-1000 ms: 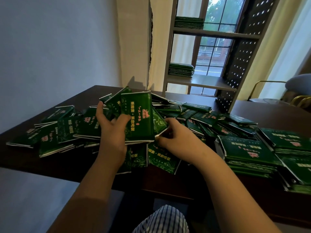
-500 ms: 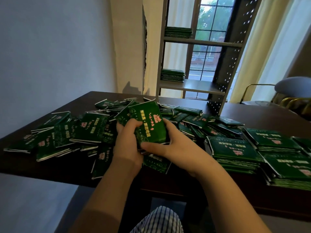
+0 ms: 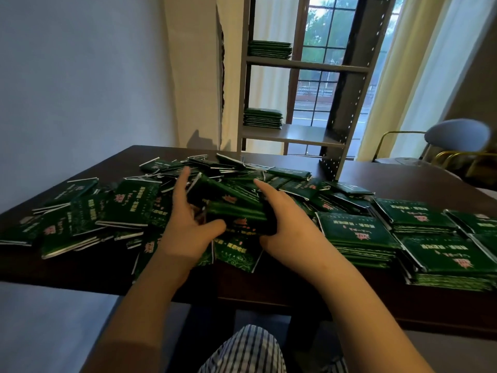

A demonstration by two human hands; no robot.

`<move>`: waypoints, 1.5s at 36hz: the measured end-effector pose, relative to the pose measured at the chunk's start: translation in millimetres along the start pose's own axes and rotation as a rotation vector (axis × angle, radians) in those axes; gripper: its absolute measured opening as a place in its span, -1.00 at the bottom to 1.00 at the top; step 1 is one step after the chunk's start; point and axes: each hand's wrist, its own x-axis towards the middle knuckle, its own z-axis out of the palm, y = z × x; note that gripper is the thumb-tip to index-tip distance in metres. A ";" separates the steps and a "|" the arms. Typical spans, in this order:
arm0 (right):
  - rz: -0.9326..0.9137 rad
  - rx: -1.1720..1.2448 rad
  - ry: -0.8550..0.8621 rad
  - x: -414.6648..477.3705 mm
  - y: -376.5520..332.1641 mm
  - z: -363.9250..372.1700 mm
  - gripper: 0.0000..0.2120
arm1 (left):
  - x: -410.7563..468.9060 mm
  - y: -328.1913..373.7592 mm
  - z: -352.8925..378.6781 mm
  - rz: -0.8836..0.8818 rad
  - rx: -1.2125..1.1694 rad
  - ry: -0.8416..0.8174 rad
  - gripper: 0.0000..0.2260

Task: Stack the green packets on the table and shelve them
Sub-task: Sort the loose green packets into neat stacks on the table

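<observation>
Bundle: a few green packets, the bundle (image 3: 236,208), are held between both hands just above the loose pile (image 3: 126,205) on the worktop (image 3: 403,184).
Axis: its long edge runs from far left to near right, with the top face tipped away from the camera.
Left hand: the left hand (image 3: 188,227) is on the bundle's left end, fingers stretched forward along it and thumb across the near edge, pinching it.
Right hand: the right hand (image 3: 285,224) is on the bundle's right end, forefinger straight along the side, the rest curled round it.
Next goal: the neat stacks (image 3: 355,232) lie just right of the bundle, so the right hand is nearer. The shelf (image 3: 304,135) stands well beyond it.
Change: half a second ago the bundle stood upright, facing the camera. Now it is lower and flatter, and the left fingers have spread.
</observation>
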 end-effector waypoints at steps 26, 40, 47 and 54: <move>0.270 0.613 0.141 9.4 4.1 29.1 -0.28 | 2.4 -1.6 0.5 -0.005 0.453 -0.158 -0.01; 0.224 0.794 0.329 -19.1 -16.4 -5.7 -0.41 | -17.9 34.7 18.8 0.053 0.163 0.044 -0.27; 0.240 0.839 0.491 -56.1 -0.3 -40.5 -0.59 | -37.1 48.5 54.6 -0.052 0.127 -0.051 -0.64; 0.397 0.740 0.556 -102.0 29.2 -72.1 -0.72 | -62.0 46.5 89.6 -0.147 0.239 -0.278 -0.79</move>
